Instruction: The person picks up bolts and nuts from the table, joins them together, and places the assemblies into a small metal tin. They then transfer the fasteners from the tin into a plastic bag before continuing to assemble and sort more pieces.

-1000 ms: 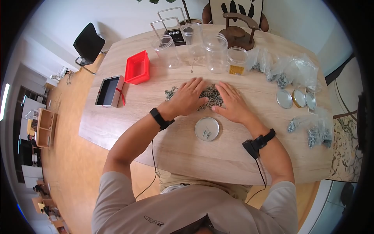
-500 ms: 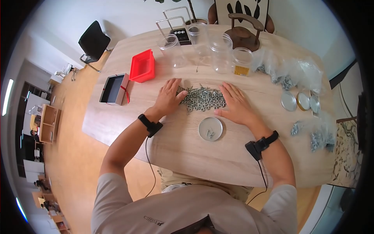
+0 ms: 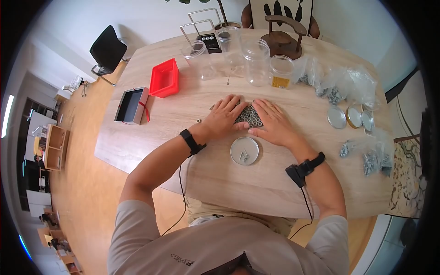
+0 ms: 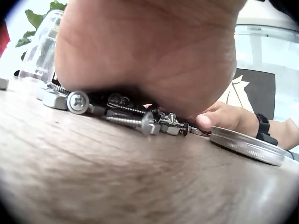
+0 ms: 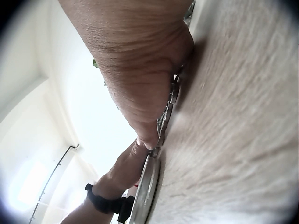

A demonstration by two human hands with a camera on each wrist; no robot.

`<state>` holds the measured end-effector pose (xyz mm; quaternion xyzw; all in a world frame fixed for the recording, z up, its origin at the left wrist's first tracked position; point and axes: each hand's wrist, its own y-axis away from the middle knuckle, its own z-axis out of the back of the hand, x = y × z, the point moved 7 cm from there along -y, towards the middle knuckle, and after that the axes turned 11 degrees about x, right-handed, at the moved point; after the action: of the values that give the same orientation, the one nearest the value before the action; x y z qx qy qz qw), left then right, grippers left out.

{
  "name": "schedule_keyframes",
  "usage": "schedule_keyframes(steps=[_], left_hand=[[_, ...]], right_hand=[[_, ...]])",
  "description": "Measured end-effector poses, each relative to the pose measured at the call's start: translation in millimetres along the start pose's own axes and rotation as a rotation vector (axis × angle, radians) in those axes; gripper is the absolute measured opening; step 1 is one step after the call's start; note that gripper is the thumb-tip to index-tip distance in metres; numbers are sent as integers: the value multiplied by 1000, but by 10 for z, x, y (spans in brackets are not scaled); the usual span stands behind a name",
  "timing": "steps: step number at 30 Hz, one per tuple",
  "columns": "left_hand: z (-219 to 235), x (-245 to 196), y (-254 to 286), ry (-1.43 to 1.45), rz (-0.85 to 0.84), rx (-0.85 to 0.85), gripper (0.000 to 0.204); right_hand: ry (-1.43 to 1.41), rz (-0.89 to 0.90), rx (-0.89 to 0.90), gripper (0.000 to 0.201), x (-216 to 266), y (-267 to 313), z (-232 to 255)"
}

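A pile of screws and nuts lies on the wooden table between the two hands. The left hand, fingers extended, rests on the pile's left part and hides it; in the left wrist view, screws and nuts show beneath the palm. Against the pile's right edge lies the right hand, flat with fingers extended; its palm touches the pile's edge in the right wrist view. Just nearer the body, a round metal lid holds several screws.
One loose nut lies left of the left hand. A red bin and an open box stand at the left. Clear jars stand behind, bags of hardware and metal lids at the right.
The left hand moved left off the pile, then back right over it, and the pile now looks narrower. A loose nut shows at its left. The right hand has barely moved.
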<state>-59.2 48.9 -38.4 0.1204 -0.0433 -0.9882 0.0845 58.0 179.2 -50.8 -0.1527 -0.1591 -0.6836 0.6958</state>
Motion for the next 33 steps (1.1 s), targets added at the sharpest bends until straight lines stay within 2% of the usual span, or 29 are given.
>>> schedule_keyframes(steps=[4, 7, 10, 11, 14, 17, 20, 23, 26, 29, 33], left_hand=[[-73, -79, 76, -15, -58, -38, 81], [3, 65, 62, 144, 19, -34, 80], [109, 375, 170, 23, 342, -124, 78], [104, 425, 233, 36, 370, -103, 77], [-44, 466, 276, 89, 336, -118, 77], [-54, 437, 244, 336, 174, -190, 81], [120, 540, 315, 504, 197, -316, 81], [137, 775, 420, 462, 317, -427, 80], [39, 729, 439, 610, 333, -471, 77], [85, 549, 435, 884, 253, -491, 74], [137, 829, 527, 1024, 344, -595, 78]], right_hand=[[10, 74, -1, 94, 34, 22, -11], [7, 98, -25, 94, 51, 10, 9], [-4, 100, -38, 94, 49, 43, -2], [4, 102, -37, 94, 41, 33, -12], [6, 93, -38, 93, 47, 6, 8], [-1, 97, -38, 92, 45, 15, -20], [-9, 106, -34, 90, 37, 4, -9], [-30, 106, -31, 89, 29, 19, -1], [-56, 134, -32, 88, 58, 15, 31], [-80, 155, -38, 87, 64, 13, 11], [-110, 150, -34, 86, 95, 41, 65]])
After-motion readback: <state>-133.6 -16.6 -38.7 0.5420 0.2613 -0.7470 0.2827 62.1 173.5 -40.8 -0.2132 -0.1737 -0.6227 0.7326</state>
